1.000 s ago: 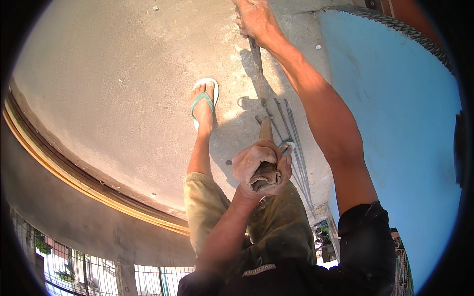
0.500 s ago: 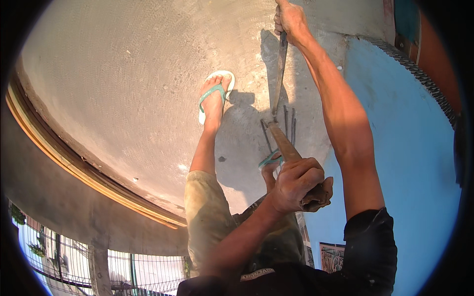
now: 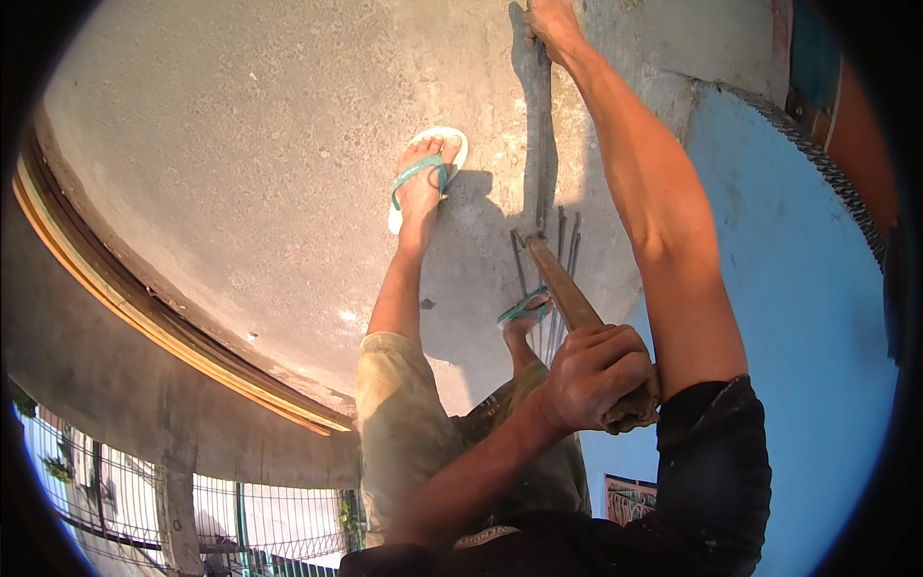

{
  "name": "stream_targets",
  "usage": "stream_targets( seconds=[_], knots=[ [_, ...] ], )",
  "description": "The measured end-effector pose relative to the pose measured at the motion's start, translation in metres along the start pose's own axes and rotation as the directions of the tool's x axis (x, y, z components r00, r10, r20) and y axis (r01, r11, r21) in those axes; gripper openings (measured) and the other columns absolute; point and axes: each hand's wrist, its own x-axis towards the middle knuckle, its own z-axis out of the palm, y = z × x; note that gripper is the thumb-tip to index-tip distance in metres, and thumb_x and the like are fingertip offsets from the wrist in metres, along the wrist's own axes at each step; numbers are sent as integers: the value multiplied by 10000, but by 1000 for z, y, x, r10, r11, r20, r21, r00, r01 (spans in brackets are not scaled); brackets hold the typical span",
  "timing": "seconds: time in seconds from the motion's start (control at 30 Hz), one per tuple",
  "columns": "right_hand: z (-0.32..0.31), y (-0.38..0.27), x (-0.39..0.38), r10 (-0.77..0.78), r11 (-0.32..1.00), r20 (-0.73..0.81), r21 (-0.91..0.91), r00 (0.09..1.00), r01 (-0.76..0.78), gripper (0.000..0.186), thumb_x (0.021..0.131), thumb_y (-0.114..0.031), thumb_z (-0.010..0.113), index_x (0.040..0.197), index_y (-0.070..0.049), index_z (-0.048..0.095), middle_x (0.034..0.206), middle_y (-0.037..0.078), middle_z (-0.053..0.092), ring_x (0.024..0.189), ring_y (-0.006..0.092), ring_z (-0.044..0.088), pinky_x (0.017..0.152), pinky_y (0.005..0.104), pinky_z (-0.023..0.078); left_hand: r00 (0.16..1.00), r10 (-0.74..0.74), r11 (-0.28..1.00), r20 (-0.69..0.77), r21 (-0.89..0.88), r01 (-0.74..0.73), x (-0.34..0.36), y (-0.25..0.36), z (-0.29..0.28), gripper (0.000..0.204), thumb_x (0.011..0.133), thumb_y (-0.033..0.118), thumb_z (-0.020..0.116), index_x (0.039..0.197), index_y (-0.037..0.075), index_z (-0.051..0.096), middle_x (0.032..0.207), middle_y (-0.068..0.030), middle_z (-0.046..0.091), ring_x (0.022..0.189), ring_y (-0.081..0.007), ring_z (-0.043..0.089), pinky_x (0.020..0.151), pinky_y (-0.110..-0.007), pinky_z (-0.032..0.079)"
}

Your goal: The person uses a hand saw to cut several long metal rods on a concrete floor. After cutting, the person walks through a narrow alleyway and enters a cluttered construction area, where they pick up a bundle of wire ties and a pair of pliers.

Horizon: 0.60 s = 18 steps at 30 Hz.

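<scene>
Looks down from the wearer's head, as the left one of a side-by-side fisheye pair, upright and unmirrored. Faces the floor (image 3: 240, 183) ahead, with shirt (image 3: 716, 462) and shorts (image 3: 409, 413) nearest, filling the lower middle. Takes in the left hand (image 3: 598, 378) from close above, right of and below centre, and the right hand (image 3: 555, 27) farther out, cut by the top edge. Reaches sideways to the wall (image 3: 798, 327) at right and the fence (image 3: 120, 490) at lower left, bending the planks (image 3: 240, 381) into a long curve.

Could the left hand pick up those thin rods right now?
Probably not: the left hand is closed around the brown bar and would likely have to let go before taking the thin rods.
</scene>
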Motion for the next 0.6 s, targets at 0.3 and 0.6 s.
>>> stream_targets(
  seconds=[0.3,0.6],
  knots=[
    [-14,-53,-9,637,702,319,137,702,-699,516,913,-422,520,702,44,594,547,95,483,463,194,404,455,404,335,999,1,999,41,-35,1,-6,-11,-10,265,661,189,689,741,31,493,685,-77,519,545,-219,555,472,-330,431],
    [-34,-56,-26,572,727,302,243,762,-642,409,920,-344,497,762,19,602,574,75,486,494,174,407,460,389,333,991,65,997,-118,42,-61,4,-14,-2,304,652,-131,622,779,59,420,575,-40,482,426,-178,487,398,-279,387]
  ],
)
